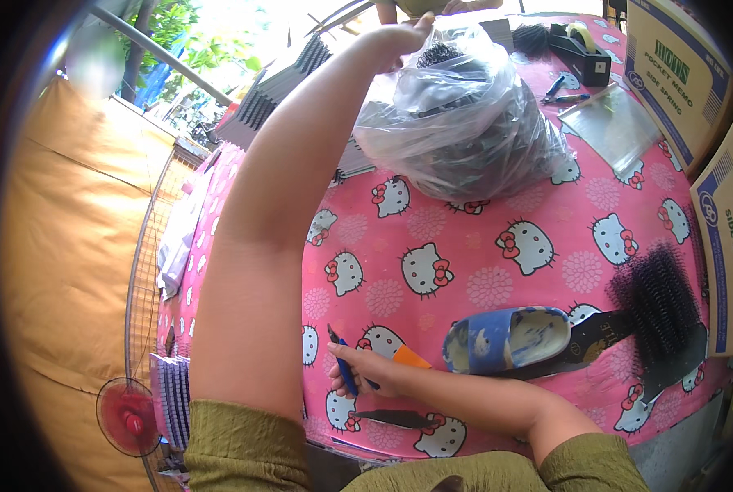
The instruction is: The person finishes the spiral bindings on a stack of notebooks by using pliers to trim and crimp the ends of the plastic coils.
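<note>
My left arm stretches far across the table, and my left hand (399, 43) is at the upper left edge of a clear plastic bag (481, 139). A finger of it sticks out; the rest is partly hidden at the bag. Dark contents and a black wiry tangle (439, 54) show through and at the bag's mouth. Near the table's front, my right hand (368, 371) is closed around blue-handled pliers (346, 369), their dark jaws pointing up and away. Beside its fingers lies an orange piece (412, 357). A dark flat strip (395, 418) lies just nearer to me.
A blue and white slipper (510, 338) lies by a dark board, next to a bundle of black spiral coils (657, 307). Cartons (678, 74) line the right side. A tape dispenser (580, 57) and other pliers (563, 94) are at the far right; stacked notebooks (260, 107) at the far left.
</note>
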Demonstrator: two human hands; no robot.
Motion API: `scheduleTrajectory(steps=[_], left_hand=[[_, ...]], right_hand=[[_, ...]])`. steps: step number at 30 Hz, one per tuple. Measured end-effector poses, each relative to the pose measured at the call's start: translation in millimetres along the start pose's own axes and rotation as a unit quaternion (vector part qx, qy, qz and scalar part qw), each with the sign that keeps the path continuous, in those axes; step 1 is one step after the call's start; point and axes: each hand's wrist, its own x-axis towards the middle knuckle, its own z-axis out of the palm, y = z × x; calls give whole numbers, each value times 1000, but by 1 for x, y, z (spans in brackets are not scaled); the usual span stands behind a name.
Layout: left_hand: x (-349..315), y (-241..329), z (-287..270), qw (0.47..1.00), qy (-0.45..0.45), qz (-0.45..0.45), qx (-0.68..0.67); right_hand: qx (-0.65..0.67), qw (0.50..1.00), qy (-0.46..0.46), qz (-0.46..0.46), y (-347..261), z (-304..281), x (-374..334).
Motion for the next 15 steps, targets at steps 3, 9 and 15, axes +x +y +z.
scheduleTrajectory(steps=[3,9,15], left_hand=[[5,-36,-10,976,-4,91,200],[-2,-50,-18,726,-89,74,678],[-13,-40,-82,842,123,10,525]], right_hand=[[-5,1000,-4,1,2,2,1],[-2,1000,2,-12,0,0,2],[15,1000,2,-4,0,-4,3]])
